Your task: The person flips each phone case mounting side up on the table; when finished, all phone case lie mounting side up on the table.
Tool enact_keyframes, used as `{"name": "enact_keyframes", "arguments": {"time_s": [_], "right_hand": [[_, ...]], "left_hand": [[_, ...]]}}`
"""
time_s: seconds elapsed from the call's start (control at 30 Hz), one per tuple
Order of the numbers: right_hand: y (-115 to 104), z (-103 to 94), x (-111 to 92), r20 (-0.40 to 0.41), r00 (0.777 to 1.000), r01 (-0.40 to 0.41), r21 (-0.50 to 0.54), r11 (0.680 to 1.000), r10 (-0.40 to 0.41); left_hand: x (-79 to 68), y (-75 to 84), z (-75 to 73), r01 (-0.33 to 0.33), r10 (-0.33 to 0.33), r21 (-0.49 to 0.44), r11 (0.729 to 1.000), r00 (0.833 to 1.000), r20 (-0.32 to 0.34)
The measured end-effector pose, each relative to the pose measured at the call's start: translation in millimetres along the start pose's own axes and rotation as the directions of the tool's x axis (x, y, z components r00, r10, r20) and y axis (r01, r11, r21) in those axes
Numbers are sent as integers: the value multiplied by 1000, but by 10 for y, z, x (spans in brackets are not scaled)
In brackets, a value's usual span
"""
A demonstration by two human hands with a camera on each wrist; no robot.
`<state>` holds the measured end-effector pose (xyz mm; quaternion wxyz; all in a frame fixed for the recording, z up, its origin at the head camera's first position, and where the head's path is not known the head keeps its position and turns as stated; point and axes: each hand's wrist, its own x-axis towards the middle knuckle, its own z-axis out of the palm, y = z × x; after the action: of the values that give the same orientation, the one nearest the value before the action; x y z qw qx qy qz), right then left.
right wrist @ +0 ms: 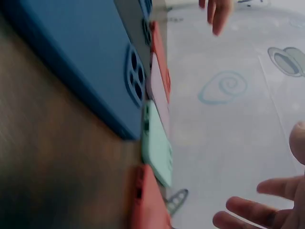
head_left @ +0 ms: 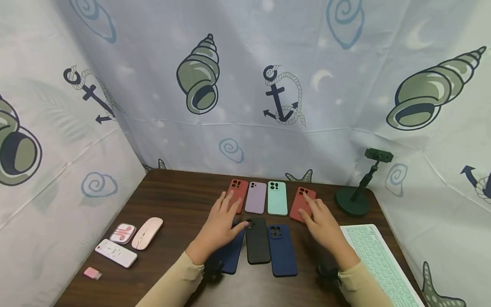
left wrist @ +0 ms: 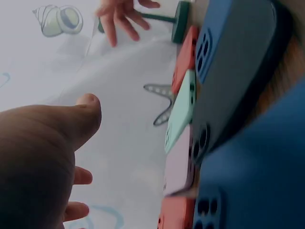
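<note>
My left hand, fingers spread, is held over the left blue phone case, fingertips near the left red phone case. My right hand, also spread, is over the right red phone case. Both wrist views show the hands raised off the cases, holding nothing. Between the red cases lie a lilac phone case and a mint phone case. The front row has a black phone case and another blue phone case. The left hand partly hides the left blue case.
At left lie a pink mouse, an earphone case, a white remote and a pink USB stick. A mint keyboard and a dark green camera stand are at right. Patterned cloth hangs behind the table.
</note>
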<state>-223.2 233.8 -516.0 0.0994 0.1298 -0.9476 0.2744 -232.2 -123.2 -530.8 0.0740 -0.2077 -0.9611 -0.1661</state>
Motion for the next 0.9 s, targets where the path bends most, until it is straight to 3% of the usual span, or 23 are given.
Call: {"name": "enact_keyframes", "arguments": {"time_s": [0.13,0.27,0.5,0.73,0.9], "right_hand": [[-19,126,-83,58,996,-82,138,987,75],[-68,224,-141,174,977,-165,283,945,119],[-93,363,-262,367,907,-358,412,838,206],[-14,468,-383,423,877,-435,496,751,228],[88,521,-425,436,859,-488,538,688,268]], "left_hand": [[18,115,31,-42,44,-36,998,998,54],[63,229,57,-103,106,-41,994,990,92],[90,464,146,-169,185,-88,982,960,211],[169,787,204,-248,281,-148,957,918,279],[231,965,289,-247,265,-97,964,890,370]]}}
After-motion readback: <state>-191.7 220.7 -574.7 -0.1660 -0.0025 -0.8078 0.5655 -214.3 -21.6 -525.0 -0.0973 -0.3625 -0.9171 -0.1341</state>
